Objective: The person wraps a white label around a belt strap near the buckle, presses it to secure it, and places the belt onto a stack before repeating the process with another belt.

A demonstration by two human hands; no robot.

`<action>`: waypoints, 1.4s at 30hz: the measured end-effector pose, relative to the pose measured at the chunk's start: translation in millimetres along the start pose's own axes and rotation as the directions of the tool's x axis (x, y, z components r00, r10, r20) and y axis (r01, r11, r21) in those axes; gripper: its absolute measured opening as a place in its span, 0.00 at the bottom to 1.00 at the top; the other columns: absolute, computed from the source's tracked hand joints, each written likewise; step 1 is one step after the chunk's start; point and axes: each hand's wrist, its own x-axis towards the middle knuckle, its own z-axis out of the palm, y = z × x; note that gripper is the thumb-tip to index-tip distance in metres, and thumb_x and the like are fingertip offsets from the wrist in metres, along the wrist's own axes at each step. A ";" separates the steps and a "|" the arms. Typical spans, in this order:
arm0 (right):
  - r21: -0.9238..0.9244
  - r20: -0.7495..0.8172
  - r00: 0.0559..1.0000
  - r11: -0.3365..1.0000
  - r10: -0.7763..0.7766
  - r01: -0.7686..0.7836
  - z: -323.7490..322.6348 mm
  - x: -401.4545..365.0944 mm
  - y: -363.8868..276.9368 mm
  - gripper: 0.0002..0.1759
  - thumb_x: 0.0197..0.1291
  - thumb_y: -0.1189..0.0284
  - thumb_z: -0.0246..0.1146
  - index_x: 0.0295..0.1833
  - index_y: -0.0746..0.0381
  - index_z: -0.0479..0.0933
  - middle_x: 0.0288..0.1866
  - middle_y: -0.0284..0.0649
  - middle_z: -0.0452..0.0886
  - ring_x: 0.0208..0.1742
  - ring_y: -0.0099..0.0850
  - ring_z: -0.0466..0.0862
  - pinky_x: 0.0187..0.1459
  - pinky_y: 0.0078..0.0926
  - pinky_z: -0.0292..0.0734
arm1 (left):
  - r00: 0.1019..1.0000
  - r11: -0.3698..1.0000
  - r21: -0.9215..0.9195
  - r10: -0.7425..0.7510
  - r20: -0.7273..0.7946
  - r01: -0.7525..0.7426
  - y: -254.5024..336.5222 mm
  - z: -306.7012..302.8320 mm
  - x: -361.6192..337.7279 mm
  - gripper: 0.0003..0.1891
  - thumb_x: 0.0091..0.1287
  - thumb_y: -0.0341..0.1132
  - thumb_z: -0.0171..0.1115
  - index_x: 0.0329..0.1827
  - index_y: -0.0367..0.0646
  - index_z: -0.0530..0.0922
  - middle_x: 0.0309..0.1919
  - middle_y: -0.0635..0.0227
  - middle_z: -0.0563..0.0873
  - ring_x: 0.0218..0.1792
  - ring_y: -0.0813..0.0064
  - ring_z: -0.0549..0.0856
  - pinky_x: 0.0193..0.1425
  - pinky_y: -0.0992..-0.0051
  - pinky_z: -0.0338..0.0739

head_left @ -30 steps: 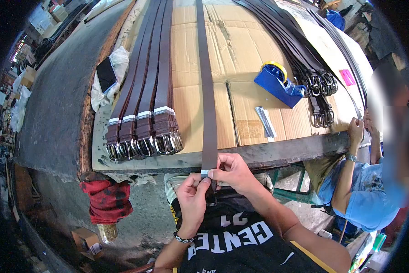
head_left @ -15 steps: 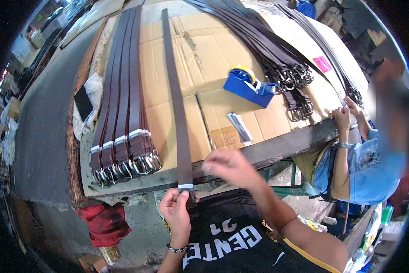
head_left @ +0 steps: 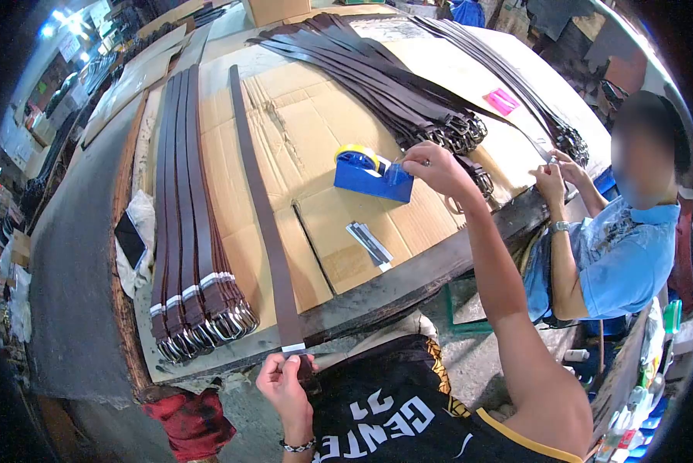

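A long dark brown belt point(head_left: 260, 193) runs up the cardboard, its near end over the table's front edge. My left hand point(head_left: 286, 386) grips that near end, thumb on top, just below a white band point(head_left: 293, 349) around the strap. My right hand point(head_left: 439, 168) is stretched out to the blue tape dispenser point(head_left: 371, 182), fingertips pinched on the clear tape at its cutter end. A yellow-rimmed tape roll point(head_left: 357, 156) sits in the dispenser. A few white-and-grey label strips point(head_left: 368, 244) lie on the cardboard nearer to me.
Stacked belts with white bands and metal buckles point(head_left: 207, 328) lie at left. More belts point(head_left: 362, 85) fan out behind the dispenser. A pink piece point(head_left: 501, 101) lies at right. A co-worker in a blue shirt point(head_left: 628, 255) handles a belt at the table's right edge.
My right hand has moved from near the front edge up and right to the tape dispenser. My left hand still holds the belt. The whole view has shifted.
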 end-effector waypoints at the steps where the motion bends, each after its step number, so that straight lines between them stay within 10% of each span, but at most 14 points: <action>1: -0.001 0.020 1.000 1.000 0.017 -0.017 0.4 4.2 3.0 0.14 0.58 0.67 0.68 0.43 0.66 0.86 0.42 0.49 0.84 0.46 0.39 0.85 0.50 0.33 0.80 | 1.000 1.000 0.012 0.007 -0.005 -0.007 -0.7 -0.5 -0.3 0.08 0.66 0.25 0.57 0.27 0.40 0.71 0.26 0.57 0.86 0.24 0.72 0.84 0.31 0.74 0.80; 11: 0.261 0.290 0.892 0.868 0.346 -0.422 -13.2 29.2 11.8 0.16 0.60 0.66 0.69 0.45 0.68 0.87 0.36 0.40 0.88 0.36 0.27 0.86 0.43 0.24 0.82 | 1.000 1.000 0.017 0.026 0.004 -0.026 2.1 -1.2 0.5 0.09 0.67 0.24 0.56 0.27 0.39 0.71 0.26 0.56 0.86 0.24 0.70 0.84 0.33 0.70 0.82; 18: 0.606 0.278 0.939 0.721 0.203 -0.336 -16.1 8.6 39.3 0.21 0.59 0.69 0.68 0.52 0.76 0.83 0.45 0.47 0.88 0.43 0.30 0.88 0.52 0.27 0.83 | 1.000 1.000 0.016 0.019 0.008 -0.020 -0.9 -1.2 0.2 0.08 0.67 0.25 0.57 0.28 0.39 0.72 0.26 0.57 0.85 0.24 0.70 0.83 0.32 0.70 0.82; 42: 0.915 0.075 0.972 0.371 0.224 -0.157 30.3 -29.4 54.6 0.11 0.64 0.75 0.67 0.44 0.74 0.84 0.64 0.47 0.78 0.55 0.32 0.82 0.60 0.32 0.77 | 0.999 0.999 -0.012 0.035 0.033 -0.035 -5.4 -3.5 1.3 0.09 0.68 0.26 0.58 0.28 0.40 0.71 0.26 0.57 0.86 0.24 0.72 0.84 0.32 0.73 0.79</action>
